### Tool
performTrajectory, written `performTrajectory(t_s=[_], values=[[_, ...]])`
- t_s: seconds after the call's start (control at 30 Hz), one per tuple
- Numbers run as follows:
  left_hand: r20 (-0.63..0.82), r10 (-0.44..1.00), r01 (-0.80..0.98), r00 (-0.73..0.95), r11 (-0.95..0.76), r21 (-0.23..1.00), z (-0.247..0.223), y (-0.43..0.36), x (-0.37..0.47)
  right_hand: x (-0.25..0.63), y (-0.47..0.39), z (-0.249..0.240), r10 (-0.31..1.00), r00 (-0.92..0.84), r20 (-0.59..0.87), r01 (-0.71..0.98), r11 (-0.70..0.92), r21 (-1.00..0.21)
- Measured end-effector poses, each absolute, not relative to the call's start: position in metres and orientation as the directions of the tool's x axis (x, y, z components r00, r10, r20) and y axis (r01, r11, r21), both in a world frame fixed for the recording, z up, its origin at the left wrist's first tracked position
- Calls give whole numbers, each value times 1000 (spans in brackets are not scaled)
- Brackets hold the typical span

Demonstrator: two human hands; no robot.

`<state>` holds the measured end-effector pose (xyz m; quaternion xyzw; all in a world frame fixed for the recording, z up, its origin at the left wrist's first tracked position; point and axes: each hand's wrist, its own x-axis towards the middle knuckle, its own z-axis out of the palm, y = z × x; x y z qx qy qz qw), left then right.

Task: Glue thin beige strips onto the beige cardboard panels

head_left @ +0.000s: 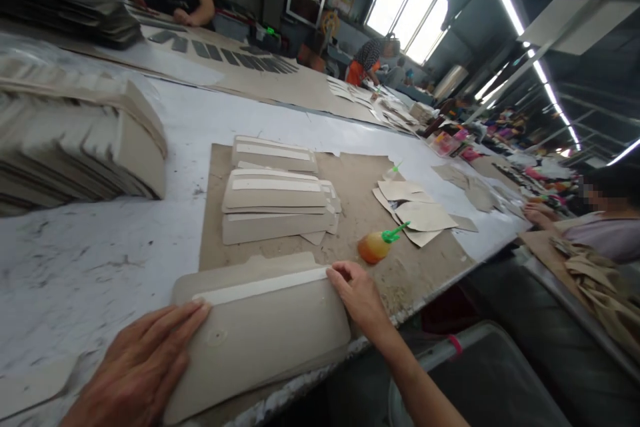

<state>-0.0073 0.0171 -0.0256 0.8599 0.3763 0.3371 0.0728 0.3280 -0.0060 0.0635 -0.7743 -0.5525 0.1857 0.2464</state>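
Observation:
A large beige panel (270, 327) with rounded corners lies at the table's front edge, with a white strip (265, 285) running along its upper part. My left hand (145, 353) rests flat on the panel's left side, fingers stretched, fingertips at the strip's left end. At the strip's right end, my right hand (357, 293) pinches with thumb and index finger. A small round mark shows on the panel near my left fingertips. Behind it lie overlapping beige pieces with white strips (277, 197). An orange bottle with a green nozzle (374, 248) stands to the right.
A tall stack of beige pieces (85, 140) is at the left. Loose cream pieces (425, 215) lie right of the bottle. A grey bin (480, 373) sits below the table edge. People work across the table (193, 97) and at the right.

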Motion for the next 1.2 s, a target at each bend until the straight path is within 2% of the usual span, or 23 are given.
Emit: performTrajectory(t_s=[0.07,0.13,0.23,0.37,0.47,0.6,0.9,1.03,1.2], values=[[551,686,606,474,-709,361,-23,17,-6,319,-8,65,966,241,91,846,-163,-508],[571,671,607,474,-718,341,-21,16,-4,305,-14,67,984,26,178,935,39,-352],[580,657,599,481,-730,330,-18,15,-3,283,-26,70,962,-256,94,955,267,-132],[563,676,612,475,-714,340,-13,12,-2,265,-34,70,959,-276,-68,961,276,-11],[562,682,612,468,-709,352,-11,10,-1,264,-33,66,957,-285,-56,956,288,50],[574,686,618,447,-701,355,-10,9,-1,268,-32,55,947,-319,31,940,312,137],[601,669,609,438,-712,350,-13,9,-1,271,-36,40,908,-371,195,926,345,152],[573,673,591,467,-720,364,-13,10,-1,268,-34,53,922,-353,161,933,335,128],[528,701,568,479,-706,423,-13,9,-2,248,-31,71,939,-326,110,945,328,-2]])
